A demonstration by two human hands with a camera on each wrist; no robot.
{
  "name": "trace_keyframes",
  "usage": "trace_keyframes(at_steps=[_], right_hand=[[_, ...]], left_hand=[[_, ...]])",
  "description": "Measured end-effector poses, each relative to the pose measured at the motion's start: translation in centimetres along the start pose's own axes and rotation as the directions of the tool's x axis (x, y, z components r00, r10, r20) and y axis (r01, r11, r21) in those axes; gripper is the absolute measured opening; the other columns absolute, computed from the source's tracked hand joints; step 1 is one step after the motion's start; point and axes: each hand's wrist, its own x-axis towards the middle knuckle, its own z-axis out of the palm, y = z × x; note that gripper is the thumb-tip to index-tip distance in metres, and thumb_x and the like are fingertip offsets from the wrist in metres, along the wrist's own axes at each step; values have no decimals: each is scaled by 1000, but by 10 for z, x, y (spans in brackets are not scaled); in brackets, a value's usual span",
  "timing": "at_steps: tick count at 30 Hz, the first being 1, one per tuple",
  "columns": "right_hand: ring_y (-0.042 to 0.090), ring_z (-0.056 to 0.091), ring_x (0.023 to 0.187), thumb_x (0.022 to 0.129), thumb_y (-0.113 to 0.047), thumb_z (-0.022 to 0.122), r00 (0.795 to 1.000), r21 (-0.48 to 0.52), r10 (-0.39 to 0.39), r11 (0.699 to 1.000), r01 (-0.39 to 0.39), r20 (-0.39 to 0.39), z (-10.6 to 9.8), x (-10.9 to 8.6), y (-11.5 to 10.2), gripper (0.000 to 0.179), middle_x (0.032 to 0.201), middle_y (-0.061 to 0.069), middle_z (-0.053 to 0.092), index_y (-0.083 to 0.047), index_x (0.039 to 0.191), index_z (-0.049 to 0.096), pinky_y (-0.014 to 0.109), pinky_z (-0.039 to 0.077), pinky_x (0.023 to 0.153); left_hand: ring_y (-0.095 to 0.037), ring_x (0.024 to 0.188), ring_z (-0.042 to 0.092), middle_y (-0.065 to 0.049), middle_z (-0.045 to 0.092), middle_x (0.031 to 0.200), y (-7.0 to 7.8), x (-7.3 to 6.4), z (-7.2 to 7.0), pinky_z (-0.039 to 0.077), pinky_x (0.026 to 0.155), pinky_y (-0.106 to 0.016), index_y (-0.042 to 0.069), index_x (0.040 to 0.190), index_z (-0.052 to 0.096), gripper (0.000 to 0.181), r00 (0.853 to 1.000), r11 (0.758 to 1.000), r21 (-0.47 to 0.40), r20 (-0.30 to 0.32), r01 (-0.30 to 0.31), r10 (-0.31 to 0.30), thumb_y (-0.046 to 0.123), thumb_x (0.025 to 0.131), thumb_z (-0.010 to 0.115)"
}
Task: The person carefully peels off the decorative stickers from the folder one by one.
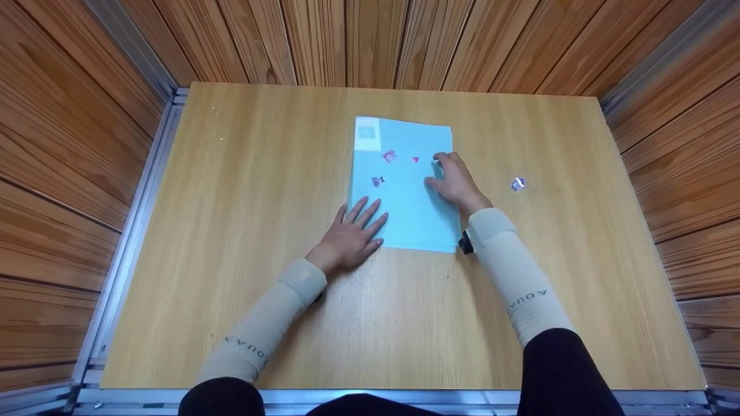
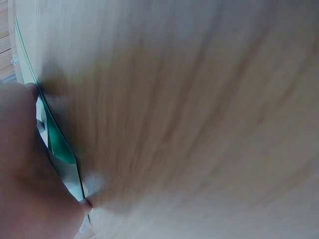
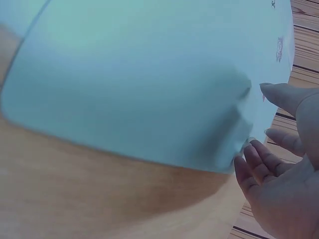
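A light blue booklet (image 1: 413,214) lies on the table, with a white label (image 1: 367,134) at its far left corner. Three small pink and purple stickers sit on its cover: a heart-like one (image 1: 389,156), a tiny pink one (image 1: 415,159) and a purple one (image 1: 377,181). My left hand (image 1: 348,240) rests with fingers spread over the booklet's near left corner and the table beside it. At the right edge is my right hand (image 1: 459,182), its thumb apart from loosely bent fingers; in the right wrist view nothing shows between its fingers (image 3: 259,162).
A small shiny purple piece (image 1: 518,184) lies on the wooden table (image 1: 260,173), right of the booklet. Wooden plank walls (image 1: 376,43) enclose the back and sides, and a metal frame (image 1: 139,214) runs along the table's left edge.
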Motion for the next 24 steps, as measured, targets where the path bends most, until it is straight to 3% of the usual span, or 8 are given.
trace_keyframes(at_steps=[12, 24], right_hand=[[31, 38, 134, 102, -26, 64, 1000, -37, 1, 999, -1, -5, 14, 15, -10, 59, 151, 14, 39, -9, 154, 42, 50, 36, 117], [29, 44, 132, 104, -28, 60, 1000, -50, -2, 999, 1, -29, 18, 31, -15, 50, 146, 12, 43, -10, 149, 46, 46, 36, 118]], left_hand=[[-34, 158, -7, -5, 0, 173, 1, -3, -4, 2, 123, -62, 24, 166, 15, 64, 1000, 1000, 23, -18, -10, 10, 50, 110, 31], [-29, 157, -16, -1, -9, 173, -1, 3, -2, -3, 124, -61, 28, 166, 7, 64, 999, 999, 32, 37, 10, -11, 52, 110, 25]])
